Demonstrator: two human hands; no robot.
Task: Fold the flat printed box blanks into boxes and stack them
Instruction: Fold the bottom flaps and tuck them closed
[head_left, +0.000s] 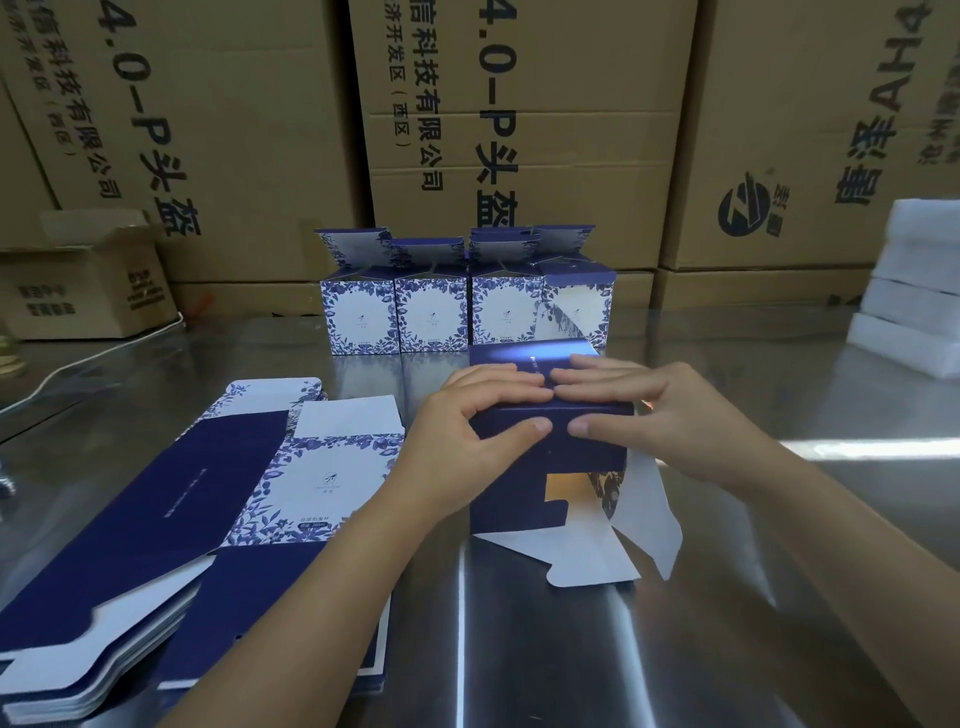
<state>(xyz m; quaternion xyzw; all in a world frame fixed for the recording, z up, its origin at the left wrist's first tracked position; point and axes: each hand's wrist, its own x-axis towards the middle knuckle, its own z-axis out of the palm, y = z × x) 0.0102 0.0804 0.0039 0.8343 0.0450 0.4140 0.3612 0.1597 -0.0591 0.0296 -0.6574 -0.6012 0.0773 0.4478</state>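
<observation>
A dark blue box (524, 488), partly folded, lies on its side on the steel table (571, 649) with white end flaps hanging open toward me. My left hand (467, 431) and my right hand (654, 410) both grip its upper edge, fingers on top and thumbs on the near face. A pile of flat blue-and-white floral blanks (208, 519) lies to the left. Behind the box stands a row of several folded floral boxes (431, 312) with their top flaps up.
Large brown cartons (519, 130) form a wall along the back of the table. A small open carton (88, 280) sits at the far left. White foam blocks (914, 291) are stacked at the right edge.
</observation>
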